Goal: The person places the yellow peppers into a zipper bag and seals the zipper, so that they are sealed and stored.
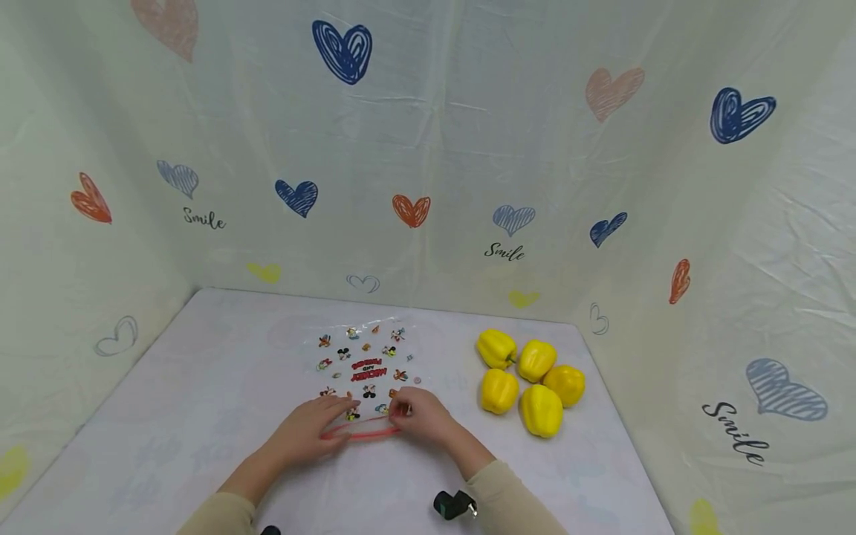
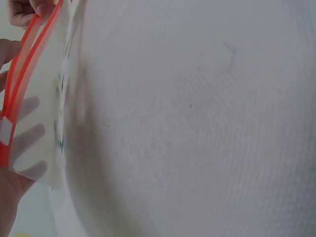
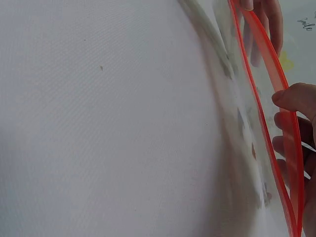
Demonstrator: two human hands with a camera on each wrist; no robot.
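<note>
A clear zip bag (image 1: 366, 349) printed with cartoon figures and red lettering lies on the white table, its red-edged mouth towards me. That red rim (image 3: 291, 148) stands parted into two strips. My left hand (image 1: 314, 427) holds the left end of the mouth, and its fingers show partly through the film in the left wrist view. A white slider (image 2: 5, 131) sits on the rim beside that hand. On the right side, my right hand (image 1: 421, 416) pinches the rim, the thumb on one face and the fingers behind it.
Several yellow bell peppers (image 1: 542, 410) sit in a cluster on the table, right of the bag. A small black object (image 1: 452, 505) is near the right sleeve. Pale curtains (image 1: 428, 148) with printed hearts surround the table on the back and sides.
</note>
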